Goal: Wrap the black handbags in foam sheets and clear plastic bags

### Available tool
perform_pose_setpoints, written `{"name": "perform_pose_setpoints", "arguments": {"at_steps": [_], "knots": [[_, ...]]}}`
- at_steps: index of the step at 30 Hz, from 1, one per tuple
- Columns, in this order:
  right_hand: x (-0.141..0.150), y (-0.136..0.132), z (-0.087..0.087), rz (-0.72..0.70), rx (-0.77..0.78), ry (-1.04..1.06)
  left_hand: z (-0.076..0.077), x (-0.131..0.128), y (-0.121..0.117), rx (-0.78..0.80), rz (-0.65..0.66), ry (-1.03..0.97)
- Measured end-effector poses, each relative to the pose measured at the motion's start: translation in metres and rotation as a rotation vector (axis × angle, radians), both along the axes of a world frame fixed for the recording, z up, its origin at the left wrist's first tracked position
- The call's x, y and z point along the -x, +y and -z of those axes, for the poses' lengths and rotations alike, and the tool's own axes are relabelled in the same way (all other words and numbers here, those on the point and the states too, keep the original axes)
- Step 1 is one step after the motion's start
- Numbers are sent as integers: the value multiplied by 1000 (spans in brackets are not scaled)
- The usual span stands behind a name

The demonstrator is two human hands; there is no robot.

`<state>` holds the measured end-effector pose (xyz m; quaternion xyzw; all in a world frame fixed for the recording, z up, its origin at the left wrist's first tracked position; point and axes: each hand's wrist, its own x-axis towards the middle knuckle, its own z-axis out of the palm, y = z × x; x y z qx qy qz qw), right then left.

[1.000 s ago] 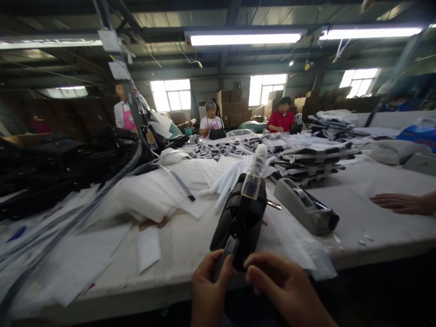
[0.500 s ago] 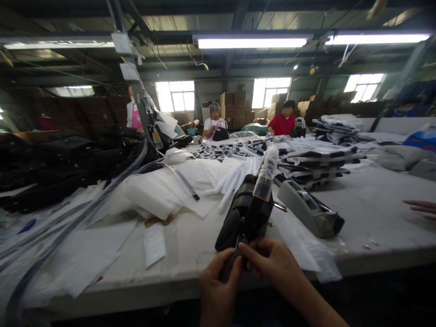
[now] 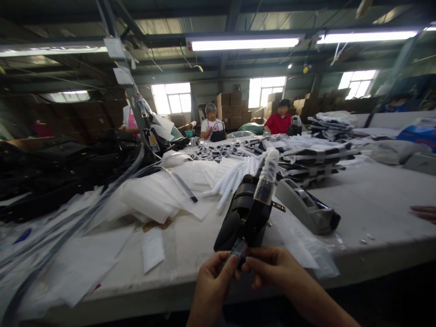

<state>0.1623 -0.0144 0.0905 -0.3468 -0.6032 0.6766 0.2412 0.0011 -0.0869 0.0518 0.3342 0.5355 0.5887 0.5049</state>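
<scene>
A black handbag sits on the table's near side, its strap wrapped in clear and white film. At the bag's lower front, my left hand is closed in a pinch on a dark strap end that has a shiny clear piece over it. My right hand is closed as well, its thumb and fingers pinching at the right side of that same strap end. The fingertips of both hands nearly meet there and hide part of the strap. Just right of the bag lies a grey tape dispenser.
White sheets and rolled white tubes lie left of and behind the bag. Stacked black-and-white pieces stand beyond the dispenser. Grey strips hang at left. Another person's fingers rest at the right edge. Co-workers sit across the table.
My hands have shifted slightly on the strap end, and a shiny clear piece now shows over it. The view has turned a little to the right. The bag stays in place.
</scene>
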Motion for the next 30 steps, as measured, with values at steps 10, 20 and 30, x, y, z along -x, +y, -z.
{"name": "perform_pose_setpoints", "arguments": {"at_steps": [10,20,30], "knots": [[0,-5,19,176,-41,13,-2,0,2,84,113,-122],[15,-11,39,347,-192,-2,0,-3,3,152,176,-154],[28,-13,38,440,-175,-9,-2,-9,4,129,235,-114]]}}
